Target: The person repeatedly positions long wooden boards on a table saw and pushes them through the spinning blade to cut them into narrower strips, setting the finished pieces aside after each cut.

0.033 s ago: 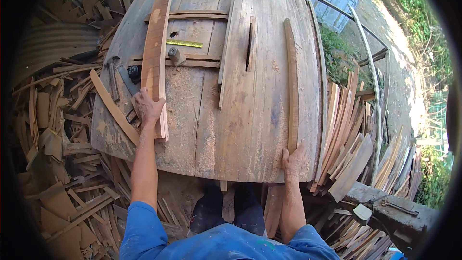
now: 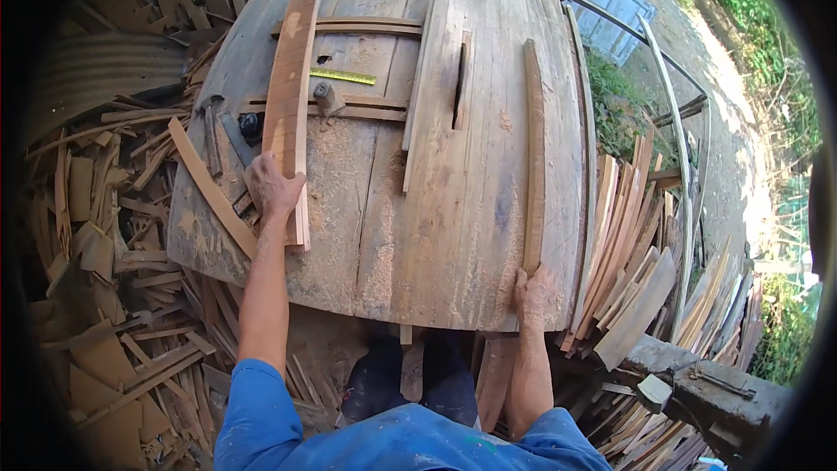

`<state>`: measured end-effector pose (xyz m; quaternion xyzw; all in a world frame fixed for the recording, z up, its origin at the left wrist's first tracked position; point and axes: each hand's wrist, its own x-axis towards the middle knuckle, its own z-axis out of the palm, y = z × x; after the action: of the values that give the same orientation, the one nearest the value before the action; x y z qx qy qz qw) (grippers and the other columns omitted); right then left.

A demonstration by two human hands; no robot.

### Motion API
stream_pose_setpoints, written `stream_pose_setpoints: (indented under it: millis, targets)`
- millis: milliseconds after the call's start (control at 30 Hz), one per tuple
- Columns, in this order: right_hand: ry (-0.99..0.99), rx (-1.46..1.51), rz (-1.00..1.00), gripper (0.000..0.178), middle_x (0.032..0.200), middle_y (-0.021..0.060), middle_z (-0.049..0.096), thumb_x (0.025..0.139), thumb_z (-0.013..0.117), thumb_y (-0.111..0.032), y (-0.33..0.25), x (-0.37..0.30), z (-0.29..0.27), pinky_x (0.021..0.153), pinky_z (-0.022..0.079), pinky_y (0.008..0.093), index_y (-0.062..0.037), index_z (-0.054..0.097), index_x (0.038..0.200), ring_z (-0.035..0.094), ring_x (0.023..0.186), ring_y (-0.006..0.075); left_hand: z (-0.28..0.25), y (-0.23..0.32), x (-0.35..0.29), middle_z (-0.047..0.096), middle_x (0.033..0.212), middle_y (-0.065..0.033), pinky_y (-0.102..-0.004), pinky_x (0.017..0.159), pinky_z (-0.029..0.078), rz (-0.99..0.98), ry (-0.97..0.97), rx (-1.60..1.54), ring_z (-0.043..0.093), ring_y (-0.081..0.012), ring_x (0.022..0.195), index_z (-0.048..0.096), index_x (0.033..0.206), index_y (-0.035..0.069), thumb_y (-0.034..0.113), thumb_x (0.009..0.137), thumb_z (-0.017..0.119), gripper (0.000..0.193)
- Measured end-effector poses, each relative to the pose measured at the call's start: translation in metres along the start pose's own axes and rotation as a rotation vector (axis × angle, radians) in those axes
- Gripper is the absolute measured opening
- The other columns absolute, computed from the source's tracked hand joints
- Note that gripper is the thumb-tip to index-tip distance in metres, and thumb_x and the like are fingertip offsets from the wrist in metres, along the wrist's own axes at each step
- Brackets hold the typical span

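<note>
On the left of the wooden tabletop (image 2: 436,235), a long reddish-brown board (image 2: 292,78) lies lengthwise, pointing away from me. My left hand (image 2: 275,185) grips it near its close end, thumb over the right edge and fingers toward the left. At the right, my right hand (image 2: 536,298) is closed around the near end of a narrow, slightly curved wooden strip (image 2: 534,157); some of its fingers are hidden. Between them lie joined slotted rails (image 2: 370,26) and a thin upright piece (image 2: 418,105). A yellow measuring strip (image 2: 344,77) and a block-headed tool (image 2: 328,98) rest beside the left board.
A curved slat (image 2: 214,192) and a dark-handled tool (image 2: 248,125) lie left of my left hand. Sawdust and shavings (image 2: 377,270) cover parts of the tabletop. Offcuts (image 2: 96,253) are heaped on the left, and stacked slats (image 2: 615,235) lean beyond the right edge.
The whole scene has shifted slightly rightward in view. Both hands keep their hold, and the board and strip show no clear movement on the tabletop.
</note>
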<state>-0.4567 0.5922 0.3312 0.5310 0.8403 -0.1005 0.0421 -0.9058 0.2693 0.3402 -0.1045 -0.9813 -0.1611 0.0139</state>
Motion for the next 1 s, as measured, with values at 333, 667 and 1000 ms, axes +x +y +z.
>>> stream_pose_setpoints:
  millis: [333,667,1000]
  targets:
    - [0.608,-0.055,-0.762,0.031,0.082,0.0191,0.056,0.096,0.064,-0.025,0.033,-0.114,0.019,0.061,0.043,0.0510,0.0047,0.057,0.100,0.054,0.068,0.0430,-0.044,0.127,-0.201,0.046,0.143,-0.0277,-0.0490,0.114,0.041,0.377,-0.548,-0.941,0.045,-0.0378,0.138,0.039,0.146,-0.003,0.064,0.094,0.057,0.086]
    - [-0.597,0.722,-1.053,0.051,0.100,0.0206,0.065,0.103,0.050,-0.040,-0.181,-0.282,0.003,0.076,0.054,0.0387,0.0050,0.058,0.127,0.067,0.087,0.0316,-0.117,-0.022,-0.327,0.061,0.086,-0.0070,-0.0296,0.055,0.058,-0.433,-0.027,-1.547,0.065,-0.0135,0.065,0.043,0.132,0.002,0.037,0.103,0.058,0.047]
    - [-1.107,0.191,-1.094,0.035,0.103,0.0198,0.068,0.096,0.064,-0.022,-0.128,-0.313,0.113,0.080,0.057,0.0398,-0.0018,0.066,0.125,0.071,0.089,0.0327,-0.055,-0.374,-0.406,0.064,0.122,-0.0292,-0.0524,0.088,0.053,-0.996,0.090,-0.213,0.064,-0.0455,0.110,0.049,0.136,0.000,0.062,0.096,0.054,0.073]
